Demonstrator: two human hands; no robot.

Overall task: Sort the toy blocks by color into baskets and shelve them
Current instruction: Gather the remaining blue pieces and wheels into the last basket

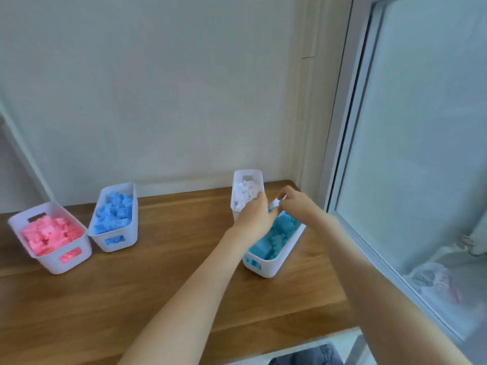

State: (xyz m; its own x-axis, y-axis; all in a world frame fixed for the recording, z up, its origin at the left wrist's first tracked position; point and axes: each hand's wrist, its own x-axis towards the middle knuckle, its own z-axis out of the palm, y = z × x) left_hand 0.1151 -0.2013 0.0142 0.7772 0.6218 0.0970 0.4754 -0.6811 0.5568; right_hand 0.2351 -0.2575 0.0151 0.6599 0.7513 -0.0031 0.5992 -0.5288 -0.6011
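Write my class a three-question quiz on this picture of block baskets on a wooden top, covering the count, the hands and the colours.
1. True or false: four baskets stand on the wooden top.
2. The left hand and right hand meet at the far end of a basket holding which blocks? A pink, B turquoise, C blue.
3. Fill in: the basket just beyond the hands holds ___ blocks.

Key
1. True.
2. B, the turquoise-block basket.
3. White.
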